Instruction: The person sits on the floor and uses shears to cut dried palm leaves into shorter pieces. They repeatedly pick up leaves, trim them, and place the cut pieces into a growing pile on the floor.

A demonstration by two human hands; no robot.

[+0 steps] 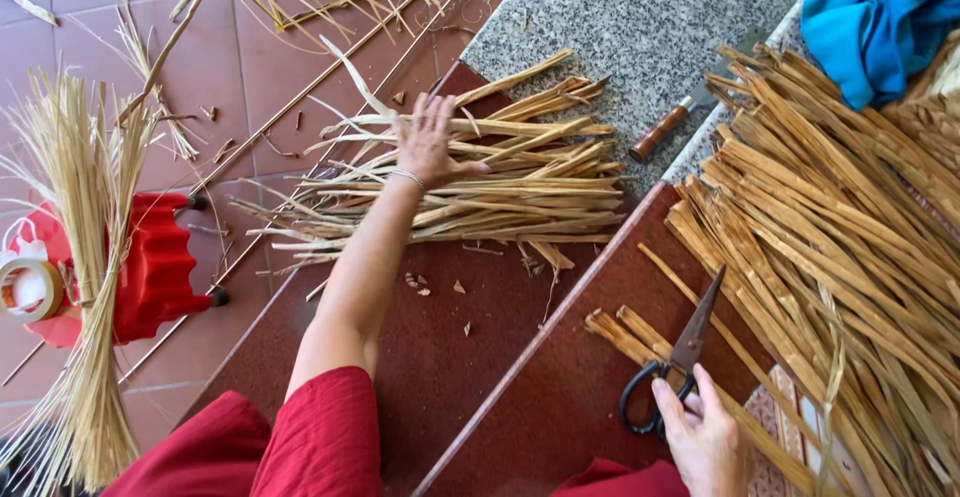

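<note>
Two hands busy: left hand (pixel 428 142) fingers spread flat on cane strip pile (pixel 500 182); right hand (pixel 705 442) fingers gripping scissors (pixel 672 365)

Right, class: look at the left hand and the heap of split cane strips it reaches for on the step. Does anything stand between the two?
Nothing visible does. The left hand already lies spread flat on top of the heap of cane strips, touching it. The right hand is apart, holding black-handled scissors on the lower step.

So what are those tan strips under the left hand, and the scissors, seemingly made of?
The strips look like dried plant fibre, maybe split cane or palm: matte tan, with splintery ends. The scissors seem to be metal: dull grey blades and dark loop handles, perhaps coated, held by the right hand.
</note>
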